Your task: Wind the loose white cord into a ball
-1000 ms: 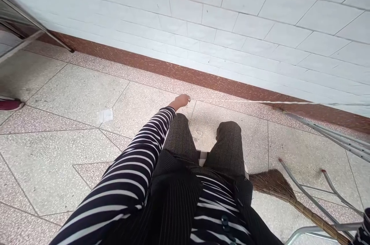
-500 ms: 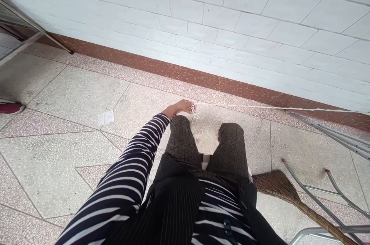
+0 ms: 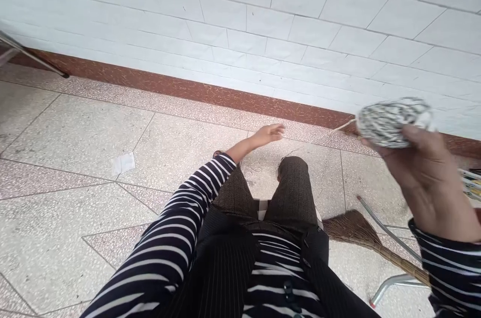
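Note:
My right hand is raised at the right, its fingers closed around a bundle of white and dark yarn, slightly blurred by motion. A short pale strand sticks out from the bundle's left side. Above my left knee, my left hand reaches forward with its fingers stretched out, and I see nothing in it. Faint pale loops show near the floor between my knees; what they are is hard to tell.
A straw broom lies at my right, beside metal tube legs. Ahead stands a white tiled wall with a red-brown skirting. A white paper-like piece is on the floor, and a metal leg stands far left.
My right hand has come into view with the yarn bundle. The cord stretched rightward from my left hand no longer shows there. My left hand has moved right and its fingers have straightened.

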